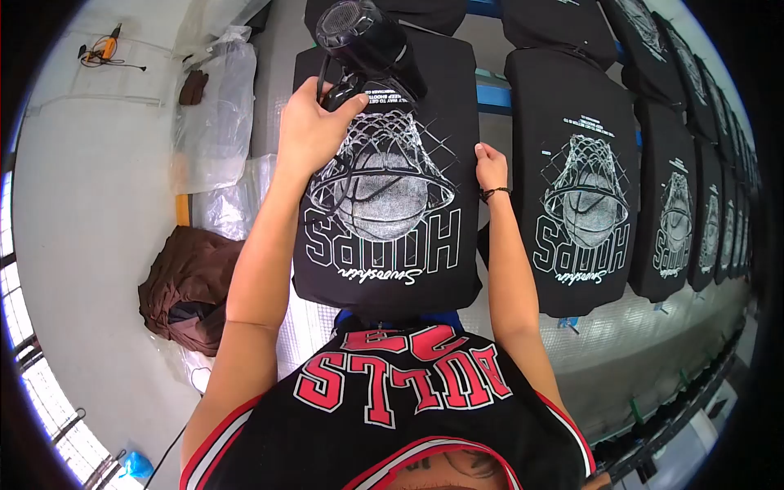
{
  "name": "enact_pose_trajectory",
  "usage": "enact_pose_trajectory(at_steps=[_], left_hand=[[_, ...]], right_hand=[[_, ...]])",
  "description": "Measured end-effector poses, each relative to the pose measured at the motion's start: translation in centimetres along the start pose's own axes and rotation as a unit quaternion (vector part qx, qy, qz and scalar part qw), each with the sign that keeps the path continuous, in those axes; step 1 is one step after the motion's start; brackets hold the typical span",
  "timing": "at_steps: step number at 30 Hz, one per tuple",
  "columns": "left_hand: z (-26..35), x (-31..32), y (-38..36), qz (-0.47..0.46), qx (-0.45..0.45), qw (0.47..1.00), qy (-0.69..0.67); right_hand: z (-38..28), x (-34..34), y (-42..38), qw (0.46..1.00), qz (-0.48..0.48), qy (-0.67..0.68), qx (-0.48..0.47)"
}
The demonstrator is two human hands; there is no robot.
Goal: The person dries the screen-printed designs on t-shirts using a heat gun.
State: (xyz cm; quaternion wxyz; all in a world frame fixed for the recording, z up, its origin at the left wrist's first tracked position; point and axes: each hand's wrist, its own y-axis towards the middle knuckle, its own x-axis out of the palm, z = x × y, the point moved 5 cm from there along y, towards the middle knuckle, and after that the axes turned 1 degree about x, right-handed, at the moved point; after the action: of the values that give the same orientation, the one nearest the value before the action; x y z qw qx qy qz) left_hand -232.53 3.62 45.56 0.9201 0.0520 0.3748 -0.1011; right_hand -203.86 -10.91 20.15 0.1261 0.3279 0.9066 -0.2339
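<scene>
A black hair dryer (371, 42) is above the top of a black shirt (384, 290) stretched over a flat board. Wrapped round the dryer's handle is my left hand (314, 122), with the cord hanging down over the print. The shirt bears a white print of a basketball (382, 196) in a net with large outlined letters under it. My right hand (492, 167) is at the shirt's right edge, its fingers closed in a pinch on the fabric there. A dark band circles the right wrist.
More printed black shirts (586, 278) on boards stand in a row to the right. At the left are clear plastic sheets (214, 122), a brown cloth bundle (192, 282), an orange tool (102, 51) with a cord and a blue bag (136, 465).
</scene>
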Motion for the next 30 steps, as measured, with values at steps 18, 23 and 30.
enact_pose_trajectory(at_steps=[18, 23, 30], left_hand=[[-8.6, -12.7, -19.8, 0.098, -0.177, 0.979, 0.016], [-3.8, -7.1, -20.2, 0.036, -0.106, 0.994, 0.004], [2.7, 1.0, -16.9, -0.069, -0.038, 0.996, -0.029]], right_hand=[[2.3, 0.5, -0.1, 0.999, 0.033, 0.041, -0.015], [5.0, 0.1, -2.5, 0.995, 0.017, 0.096, -0.017], [6.7, -1.8, -6.4, 0.993, -0.030, 0.114, -0.030]])
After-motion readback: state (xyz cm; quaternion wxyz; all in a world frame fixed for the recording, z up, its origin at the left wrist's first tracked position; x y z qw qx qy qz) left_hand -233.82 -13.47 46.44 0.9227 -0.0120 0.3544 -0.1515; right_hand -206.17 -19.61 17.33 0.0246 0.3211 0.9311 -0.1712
